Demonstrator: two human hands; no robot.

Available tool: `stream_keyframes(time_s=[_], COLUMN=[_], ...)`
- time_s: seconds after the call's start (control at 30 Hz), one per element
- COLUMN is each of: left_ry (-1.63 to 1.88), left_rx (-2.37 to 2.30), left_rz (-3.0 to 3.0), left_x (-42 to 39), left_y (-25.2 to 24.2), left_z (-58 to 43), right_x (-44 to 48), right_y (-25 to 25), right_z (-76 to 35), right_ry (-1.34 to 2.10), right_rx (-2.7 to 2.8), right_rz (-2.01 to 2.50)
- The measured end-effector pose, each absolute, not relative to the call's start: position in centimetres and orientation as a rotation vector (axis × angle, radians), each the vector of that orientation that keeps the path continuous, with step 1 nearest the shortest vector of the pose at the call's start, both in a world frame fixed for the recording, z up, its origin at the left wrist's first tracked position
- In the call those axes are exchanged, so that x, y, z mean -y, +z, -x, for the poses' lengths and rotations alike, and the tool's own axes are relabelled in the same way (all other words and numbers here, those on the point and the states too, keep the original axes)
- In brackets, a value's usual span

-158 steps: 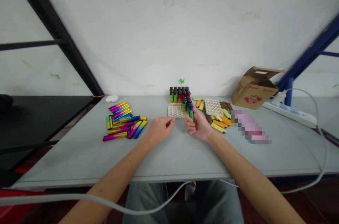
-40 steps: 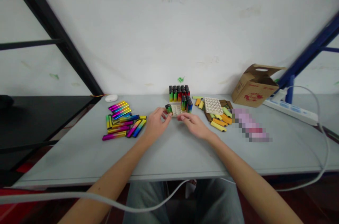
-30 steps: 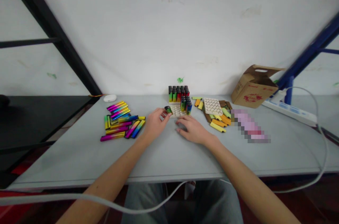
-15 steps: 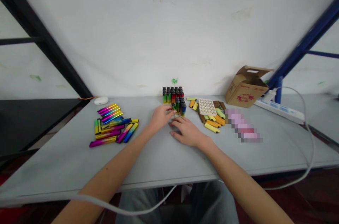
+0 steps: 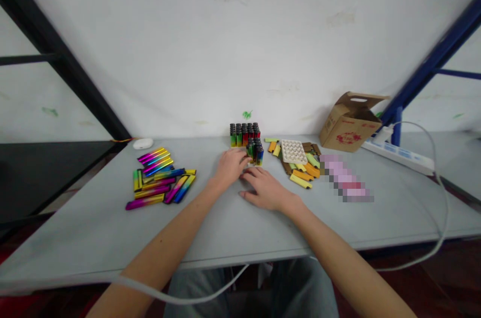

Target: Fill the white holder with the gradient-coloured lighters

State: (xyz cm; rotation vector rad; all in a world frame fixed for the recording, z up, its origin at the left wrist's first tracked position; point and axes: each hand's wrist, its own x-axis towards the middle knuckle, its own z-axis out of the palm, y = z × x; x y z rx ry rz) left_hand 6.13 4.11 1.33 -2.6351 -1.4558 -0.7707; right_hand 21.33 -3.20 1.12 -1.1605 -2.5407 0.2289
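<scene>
A small front group of upright lighters (image 5: 256, 150) stands on the table, black tops up, with green, yellow, red and blue bodies. Just behind it is a larger block of lighters (image 5: 244, 133) in rows. My left hand (image 5: 230, 167) is at the left side of the front group, its fingers closed around a lighter at the near corner; its fingertips are partly hidden. In front of the same group rests my right hand (image 5: 266, 189), palm down, thumb apart from the fingers. Its fingertips come close to the lighters' bases, and I see nothing held in it.
Shiny multicoloured lighters (image 5: 161, 185) lie in a pile at left, below a white case (image 5: 143, 143). To the right are yellow, orange and brown pieces (image 5: 300, 178) under a pale gridded tray (image 5: 293, 151), a blurred pink item (image 5: 345, 178), a cardboard box (image 5: 349, 127) and a power strip (image 5: 400, 155).
My left hand has moved slightly, and its thumb and fingers have drawn closer together beside the front lighters. The right hand stays almost where it was.
</scene>
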Motion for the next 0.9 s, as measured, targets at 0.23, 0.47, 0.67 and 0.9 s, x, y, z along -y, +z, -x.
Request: stream_keyframes(time_s=[0.23, 0.47, 0.67, 0.9], left_ry=[-0.681, -0.809, -0.838, -0.592], left_rx=[1.44, 1.519, 1.573, 1.661], left_rz=[2.646, 2.683, 2.575, 2.388], left_x=[-3.7, -4.2, -3.7, -1.8], left_y=[1.9, 1.2, 1.2, 1.6], left_z=[-6.1, -5.1, -2.8, 1.4], right_x=[3.1, 3.0, 3.1, 3.0], right_y=[1.0, 0.9, 1.1, 1.2], right_z=[-21.4, -21.5, -21.5, -21.5], right_ry=[0.235, 0.231, 0.242, 0.263], right_rx=[2.536, 2.541, 2.529, 2.526], right_rz=[1.165, 1.157, 1.164, 1.164])
